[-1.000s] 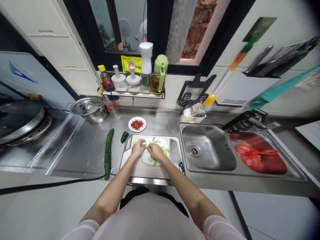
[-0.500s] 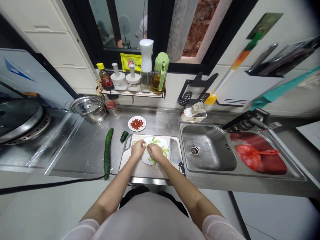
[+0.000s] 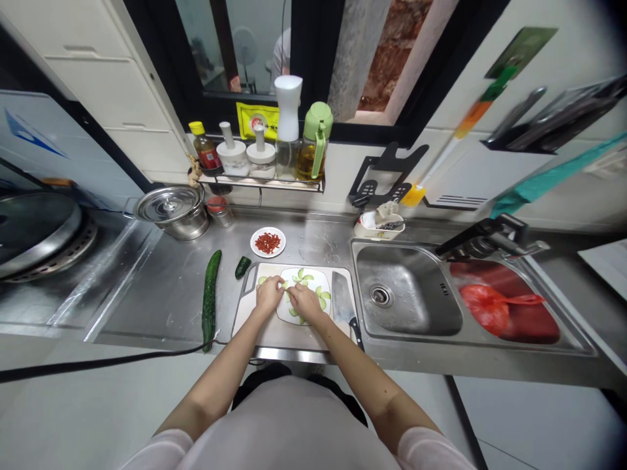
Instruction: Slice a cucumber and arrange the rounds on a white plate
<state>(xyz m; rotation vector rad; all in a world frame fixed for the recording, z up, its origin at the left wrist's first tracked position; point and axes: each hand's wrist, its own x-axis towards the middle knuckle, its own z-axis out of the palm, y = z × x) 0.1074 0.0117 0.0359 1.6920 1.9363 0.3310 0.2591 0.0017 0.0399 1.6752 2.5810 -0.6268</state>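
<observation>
Both hands hover over a white plate of pale green cucumber slices on a cutting board. My left hand pinches a cucumber slice at the plate's left rim. My right hand has its fingers curled together over the plate's middle; what they hold is too small to make out. A cleaver lies flat on the board just right of the plate. A whole cucumber and a short cucumber end lie on the steel counter to the left.
A small dish of red chillies sits behind the board. A steel sink is to the right, with a red bag in the far basin. A lidded pot stands at the left; a condiment shelf runs along the wall. A black cable crosses the counter edge.
Both hands stay over the plate; the fingers have shifted slightly among the slices. The view has drifted a little.
</observation>
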